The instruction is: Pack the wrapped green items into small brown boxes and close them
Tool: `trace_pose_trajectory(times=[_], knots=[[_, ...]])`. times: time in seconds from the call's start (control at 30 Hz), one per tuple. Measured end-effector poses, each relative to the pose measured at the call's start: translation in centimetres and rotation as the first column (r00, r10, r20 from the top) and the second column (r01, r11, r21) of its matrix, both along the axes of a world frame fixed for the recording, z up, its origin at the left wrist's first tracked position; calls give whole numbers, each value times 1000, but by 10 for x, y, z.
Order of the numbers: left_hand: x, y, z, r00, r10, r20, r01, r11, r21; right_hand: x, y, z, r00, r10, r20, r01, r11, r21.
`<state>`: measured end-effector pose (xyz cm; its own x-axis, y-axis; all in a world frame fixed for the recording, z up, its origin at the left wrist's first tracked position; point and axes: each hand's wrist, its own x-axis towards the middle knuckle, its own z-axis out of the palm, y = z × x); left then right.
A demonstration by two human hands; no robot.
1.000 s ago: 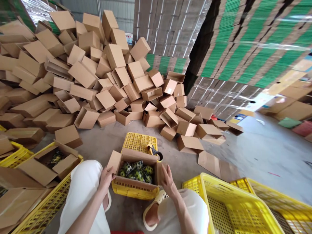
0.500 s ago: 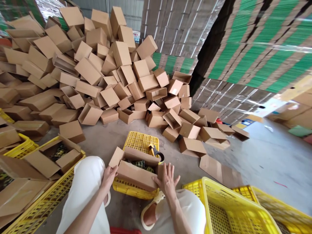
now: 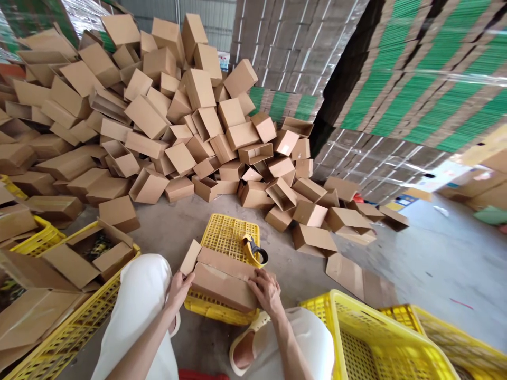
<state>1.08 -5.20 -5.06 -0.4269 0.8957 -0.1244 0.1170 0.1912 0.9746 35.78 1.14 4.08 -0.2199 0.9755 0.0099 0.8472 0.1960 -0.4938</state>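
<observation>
Between my knees a cardboard box (image 3: 224, 282) rests on an upturned yellow crate (image 3: 229, 232). Its long flaps are folded inward and hide what is inside; the left end flap (image 3: 190, 257) sticks up. My left hand (image 3: 180, 289) is closed on the box's left end, thumb and fingers at that raised flap. At the right end, my right hand (image 3: 266, 289) grips the box with bent fingers pressing on the folded flaps. A yellow and black tape dispenser (image 3: 253, 250) lies on the crate just behind the box.
A big heap of cardboard boxes (image 3: 178, 121) fills the floor ahead. Left stands a yellow crate (image 3: 85, 316) with open boxes holding dark packets. Another yellow crate (image 3: 356, 338) is near my right knee. Flattened cardboard (image 3: 360, 277) lies beyond it. Strapped cardboard stacks (image 3: 415, 74) rise behind.
The box's long flaps have gone from standing open to folded down, covering the green patterned packets. My right hand has moved from spread fingers beside the box onto its top.
</observation>
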Motion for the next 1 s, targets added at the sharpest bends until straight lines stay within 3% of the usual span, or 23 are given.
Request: trace_pose_trajectory(times=[0.1,0.2,0.37,0.43,0.5,0.57,0.6,0.67,0.73,0.8,0.9,1.0], knots=[[3,-2,2,967,-3,-256,31,994,106,1,-7,0,999,46,11,-45,999,-17],[7,-5,5,898,-67,-435,146,978,151,-1,-9,-2,999,39,-7,-39,999,-17],[12,-9,12,816,-217,-536,254,967,-4,1,-1,1,967,-85,-238,90,996,9],[13,-9,15,805,-259,-535,257,963,-79,8,1,4,873,-201,-445,235,972,23],[14,-8,17,806,-279,-522,260,959,-111,14,1,6,677,-328,-659,382,922,-66],[14,-6,18,811,-267,-520,255,962,-97,17,-2,5,497,-417,-761,400,888,-226],[14,-5,17,811,-252,-527,246,966,-83,16,-3,3,474,-434,-766,353,891,-286],[14,-4,17,802,-225,-554,227,972,-68,12,-6,-4,583,-378,-720,223,926,-305],[15,-2,18,774,-223,-593,215,973,-85,7,-7,-14,759,-217,-614,115,973,-201],[16,-1,22,728,-249,-639,208,968,-141,2,-7,-26,876,-89,-473,73,996,-53],[20,1,33,631,-316,-709,194,949,-250,-1,-4,-42,936,-79,-342,93,995,26],[23,5,47,524,-370,-767,180,928,-325,-1,-1,-53,925,-120,-360,106,993,-59]])
